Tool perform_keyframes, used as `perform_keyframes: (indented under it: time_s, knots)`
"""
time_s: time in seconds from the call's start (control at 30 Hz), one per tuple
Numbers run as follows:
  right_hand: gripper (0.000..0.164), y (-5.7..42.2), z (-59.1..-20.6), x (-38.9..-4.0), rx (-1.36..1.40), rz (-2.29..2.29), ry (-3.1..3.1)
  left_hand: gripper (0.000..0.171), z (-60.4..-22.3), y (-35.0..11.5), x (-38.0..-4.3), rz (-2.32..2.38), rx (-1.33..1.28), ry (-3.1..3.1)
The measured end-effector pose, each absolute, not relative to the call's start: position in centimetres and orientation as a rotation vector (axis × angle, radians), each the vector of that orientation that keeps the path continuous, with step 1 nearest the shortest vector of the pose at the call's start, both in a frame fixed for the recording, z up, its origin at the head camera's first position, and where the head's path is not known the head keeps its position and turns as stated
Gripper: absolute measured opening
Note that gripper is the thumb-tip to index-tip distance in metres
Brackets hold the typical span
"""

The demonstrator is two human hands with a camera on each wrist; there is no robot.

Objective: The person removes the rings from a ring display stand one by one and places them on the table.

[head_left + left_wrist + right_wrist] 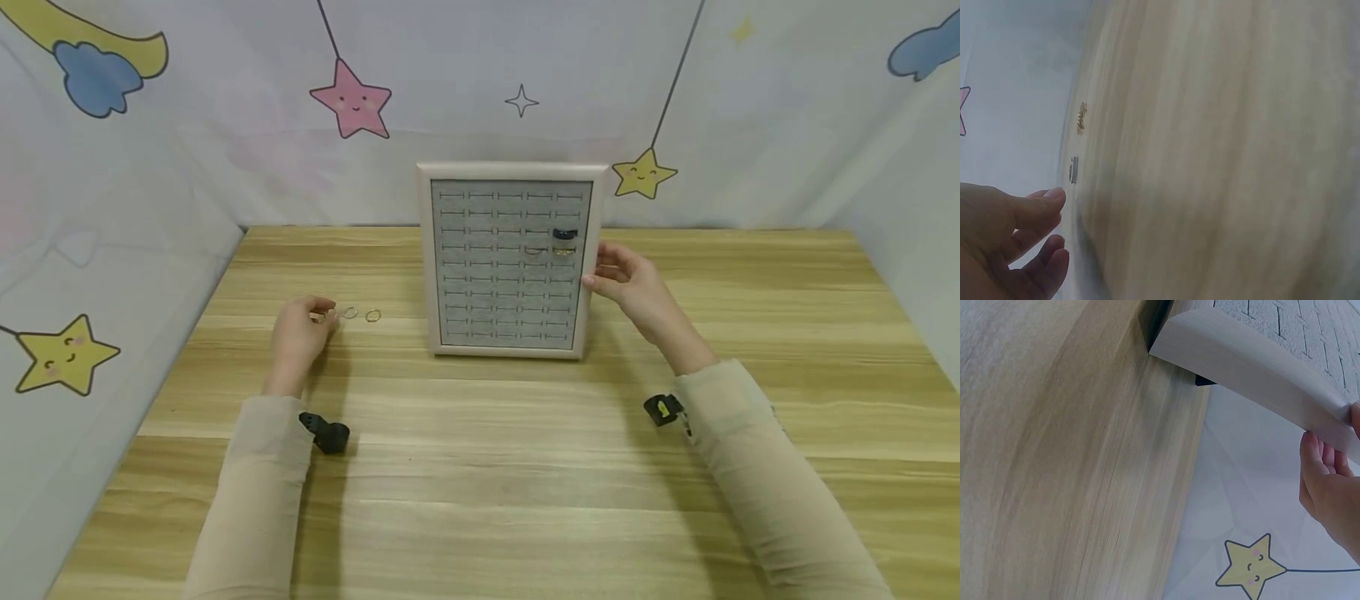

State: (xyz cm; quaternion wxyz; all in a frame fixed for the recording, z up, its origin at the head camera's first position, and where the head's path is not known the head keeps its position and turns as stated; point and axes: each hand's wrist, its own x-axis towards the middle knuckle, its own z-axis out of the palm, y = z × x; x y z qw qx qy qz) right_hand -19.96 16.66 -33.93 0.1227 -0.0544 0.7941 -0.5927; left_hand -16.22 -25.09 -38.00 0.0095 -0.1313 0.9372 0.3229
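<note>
A ring display board with a pale frame and grey slotted lining stands upright. My right hand grips its right edge, thumb on the front and fingers behind; the right wrist view shows the same hold on the frame's side. In the slots at upper right sit a dark ring, a gold ring and a thin ring. To the left, my left hand is low by the table, fingers loosely bent beside a silver ring. A gold ring lies just beyond it.
The wood-grain table runs back to a white curtain printed with stars and clouds. Black wrist cameras are strapped at the left sleeve and the right sleeve. A dark support piece shows behind the board.
</note>
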Motion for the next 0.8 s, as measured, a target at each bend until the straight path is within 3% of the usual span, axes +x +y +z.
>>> perform_keyframes:
  time_s: [0.8]
  knots:
    - [0.055, 16.70, -34.22, -20.19, -0.159, -1.732, 2.334, 0.039, -38.88, -25.83, -16.57, 1.052, -0.475, 2.848]
